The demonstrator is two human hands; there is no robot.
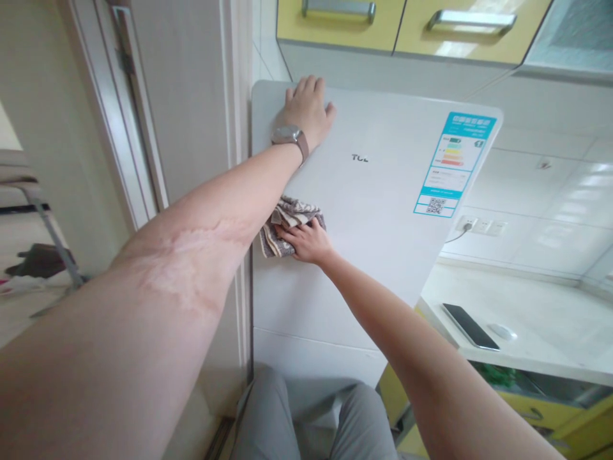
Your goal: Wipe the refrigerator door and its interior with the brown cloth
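A white refrigerator (378,243) with a TCL logo stands right in front of me. My left hand (311,112), with a watch (288,135) on its wrist, rests against the top left of the door. Its fingers are stretched apart at the upper edge and hold nothing. Lower down, near the door's left side, my right hand (311,241) presses a folded brown and cream patterned cloth (299,213) flat to the surface. Part of the cloth lies under the fingers, and my left forearm passes just beside it.
Yellow cabinets (342,25) hang above the refrigerator. A blue energy label (454,165) is stuck to the door's right side. To the right, a white counter (550,300) bears a dark flat panel (470,326). A door frame (237,191) runs close along the left.
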